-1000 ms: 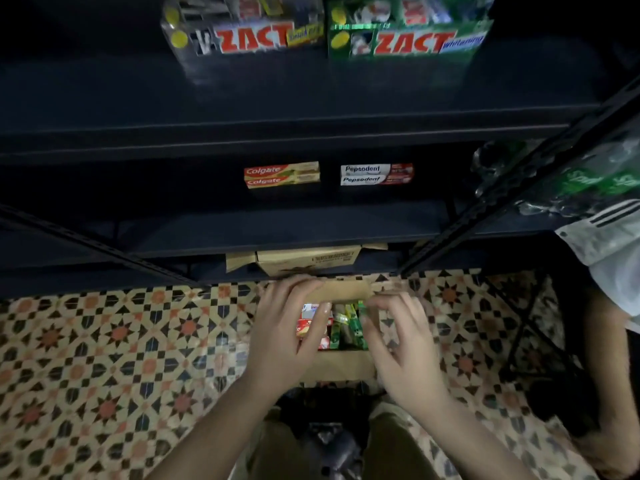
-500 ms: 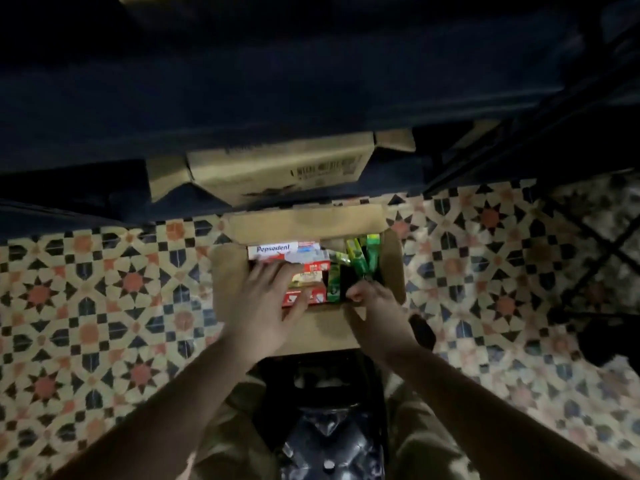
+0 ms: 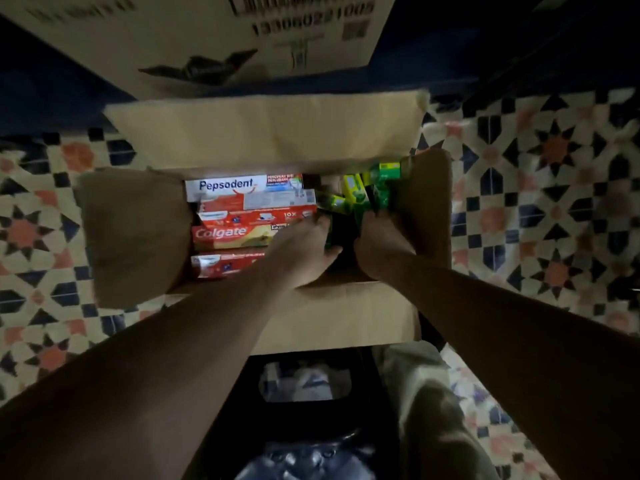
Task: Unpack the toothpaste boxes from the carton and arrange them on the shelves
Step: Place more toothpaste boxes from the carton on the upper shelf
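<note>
Fingers of both hands (image 3: 304, 251) (image 3: 377, 244) reach into the carton (image 3: 263, 133) (grasp hidden among toothpaste boxes (image 3: 242, 216)).

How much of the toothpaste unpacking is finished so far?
Done: the carton sits open on the tiled floor, flaps spread. In hand: both the left hand and right hand reach inside, near the green boxes; their grip is blurred. Left: the Pepsodent box, the Colgate box and other red ones are inside. No shelf stock shows in this view.

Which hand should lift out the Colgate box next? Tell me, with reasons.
Left. The left hand already lies over the Colgate box; the right hand is across the carton, by the green boxes.
</note>
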